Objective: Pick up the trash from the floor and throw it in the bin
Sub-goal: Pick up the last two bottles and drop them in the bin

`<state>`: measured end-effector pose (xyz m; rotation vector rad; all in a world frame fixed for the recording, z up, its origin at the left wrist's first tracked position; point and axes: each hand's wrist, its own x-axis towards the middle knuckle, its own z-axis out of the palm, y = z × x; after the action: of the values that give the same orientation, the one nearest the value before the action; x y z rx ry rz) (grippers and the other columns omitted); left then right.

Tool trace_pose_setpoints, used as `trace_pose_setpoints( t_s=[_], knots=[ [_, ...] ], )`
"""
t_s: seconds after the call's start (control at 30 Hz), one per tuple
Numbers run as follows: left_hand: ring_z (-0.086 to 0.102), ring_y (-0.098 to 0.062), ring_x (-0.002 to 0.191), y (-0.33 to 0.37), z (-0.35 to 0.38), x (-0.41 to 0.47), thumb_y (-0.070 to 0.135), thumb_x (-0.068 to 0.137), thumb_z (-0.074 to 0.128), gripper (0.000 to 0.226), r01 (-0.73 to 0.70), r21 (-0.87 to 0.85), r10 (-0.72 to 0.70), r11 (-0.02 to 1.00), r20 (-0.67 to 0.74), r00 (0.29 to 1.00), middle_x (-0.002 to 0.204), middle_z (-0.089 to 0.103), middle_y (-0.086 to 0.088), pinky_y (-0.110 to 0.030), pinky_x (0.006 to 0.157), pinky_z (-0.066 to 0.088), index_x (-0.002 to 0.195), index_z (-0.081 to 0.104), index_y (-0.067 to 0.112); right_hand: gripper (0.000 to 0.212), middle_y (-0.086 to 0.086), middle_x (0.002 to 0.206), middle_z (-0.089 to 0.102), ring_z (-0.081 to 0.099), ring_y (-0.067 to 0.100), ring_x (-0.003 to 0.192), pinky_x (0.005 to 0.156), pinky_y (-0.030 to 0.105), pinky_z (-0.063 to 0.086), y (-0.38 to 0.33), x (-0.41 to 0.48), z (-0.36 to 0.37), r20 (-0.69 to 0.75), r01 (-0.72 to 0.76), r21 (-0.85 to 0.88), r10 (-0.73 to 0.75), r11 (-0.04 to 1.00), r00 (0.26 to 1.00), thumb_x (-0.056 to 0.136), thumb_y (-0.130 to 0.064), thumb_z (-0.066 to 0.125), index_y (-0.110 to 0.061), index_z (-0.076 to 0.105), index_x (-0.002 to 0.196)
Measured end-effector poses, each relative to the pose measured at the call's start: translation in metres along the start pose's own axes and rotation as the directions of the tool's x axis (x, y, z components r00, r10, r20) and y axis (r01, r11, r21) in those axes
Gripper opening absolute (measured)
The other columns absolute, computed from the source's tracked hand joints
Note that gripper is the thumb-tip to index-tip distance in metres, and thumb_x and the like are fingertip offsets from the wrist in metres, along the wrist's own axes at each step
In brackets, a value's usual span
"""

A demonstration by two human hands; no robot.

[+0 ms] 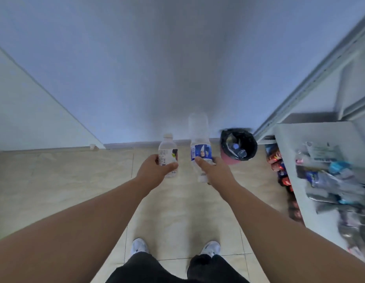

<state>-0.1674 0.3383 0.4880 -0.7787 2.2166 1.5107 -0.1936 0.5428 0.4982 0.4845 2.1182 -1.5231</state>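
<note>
My left hand grips a small clear plastic bottle with a white cap and a white label, held upright. In my right hand is a larger clear bottle with a blue label, its wide base pointing up and away. Both arms are stretched forward over the tiled floor. The pink bin with a black liner stands on the floor against the wall, just right of the larger bottle. Some bottles and scraps lie inside the bin.
A white shelf unit at the right carries several packets and, lower down, red snack packs. A pale wall closes the space ahead and a white panel the left. My white shoes stand on beige floor tiles.
</note>
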Motion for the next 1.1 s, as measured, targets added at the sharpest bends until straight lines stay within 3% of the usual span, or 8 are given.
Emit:
trace_pose_setpoints(
  t_s=[0.1,0.27,0.37,0.63,0.77,0.83,0.97,1.1],
  knots=[
    [0.071,-0.012,0.091,0.042,0.064,0.008,0.045,0.074,0.082,0.05,-0.038,0.021,0.037,0.999,0.049,0.998,0.105,0.075,0.004,-0.03,0.077,0.054,0.115,0.068,0.02,0.031,-0.001,0.095,0.072,0.068,0.018,0.083,0.07,0.035,0.054,0.005,0.014,-0.07,-0.044,0.002,0.036,0.0,0.999,0.999,0.079,-0.053,0.072,-0.028,0.065,0.098],
    [0.069,-0.014,0.09,0.083,0.149,0.012,0.047,0.074,0.081,0.052,-0.082,0.119,0.062,0.99,0.164,0.985,0.103,0.074,0.004,-0.027,0.068,0.049,0.115,0.064,0.021,0.028,0.006,0.087,0.069,0.063,0.021,0.072,0.064,0.035,0.051,0.025,0.038,-0.154,-0.096,-0.089,0.076,0.096,0.993,0.991,0.082,-0.045,0.073,-0.02,0.067,0.093],
    [0.068,-0.014,0.09,0.099,0.179,0.036,0.05,0.075,0.079,0.053,-0.09,0.21,0.041,0.974,0.228,0.973,0.105,0.073,0.004,-0.031,0.075,0.052,0.117,0.062,0.021,0.034,0.009,0.088,0.07,0.065,0.022,0.071,0.061,0.035,0.051,0.037,0.06,-0.18,-0.108,-0.19,0.075,0.198,0.979,0.974,0.081,-0.048,0.072,-0.017,0.065,0.094],
    [0.065,-0.012,0.086,0.146,0.227,0.148,0.049,0.078,0.076,0.054,-0.076,0.363,-0.061,0.929,0.352,0.934,0.105,0.071,0.002,-0.026,0.066,0.046,0.119,0.061,0.018,0.034,0.003,0.076,0.064,0.06,0.015,0.058,0.051,0.026,0.047,0.054,0.135,-0.232,-0.127,-0.371,0.108,0.383,0.923,0.915,0.084,-0.046,0.07,-0.013,0.064,0.089],
    [0.068,-0.016,0.092,0.171,0.252,0.198,0.046,0.08,0.076,0.051,-0.083,0.409,-0.099,0.909,0.403,0.91,0.11,0.072,0.0,-0.029,0.073,0.049,0.121,0.063,0.018,0.033,0.005,0.079,0.066,0.063,0.018,0.065,0.057,0.029,0.051,0.058,0.179,-0.255,-0.135,-0.437,0.147,0.456,0.887,0.88,0.085,-0.047,0.068,-0.014,0.064,0.087],
    [0.068,-0.017,0.089,0.178,0.266,0.218,0.045,0.08,0.076,0.048,-0.059,0.424,-0.131,0.904,0.404,0.905,0.107,0.073,-0.001,-0.031,0.074,0.05,0.118,0.065,0.019,0.039,0.011,0.084,0.069,0.064,0.021,0.068,0.061,0.032,0.052,0.064,0.2,-0.264,-0.151,-0.46,0.168,0.484,0.872,0.862,0.084,-0.049,0.068,-0.011,0.066,0.088],
    [0.062,-0.015,0.071,0.185,0.3,0.256,0.042,0.078,0.077,0.035,0.036,0.443,-0.22,0.896,0.373,0.901,0.092,0.072,-0.002,-0.031,0.066,0.049,0.103,0.069,0.019,0.045,0.018,0.088,0.073,0.062,0.02,0.061,0.055,0.03,0.05,0.085,0.242,-0.281,-0.171,-0.479,0.176,0.506,0.86,0.845,0.083,-0.05,0.068,-0.005,0.07,0.091],
    [0.06,-0.018,0.065,0.183,0.33,0.295,0.036,0.076,0.077,0.021,0.113,0.457,-0.281,0.882,0.319,0.905,0.08,0.068,-0.003,-0.032,0.063,0.048,0.085,0.067,0.02,0.049,0.016,0.097,0.072,0.063,0.023,0.071,0.056,0.031,0.05,0.104,0.287,-0.294,-0.127,-0.517,0.162,0.537,0.841,0.834,0.083,-0.053,0.067,-0.007,0.066,0.101]
  ],
)
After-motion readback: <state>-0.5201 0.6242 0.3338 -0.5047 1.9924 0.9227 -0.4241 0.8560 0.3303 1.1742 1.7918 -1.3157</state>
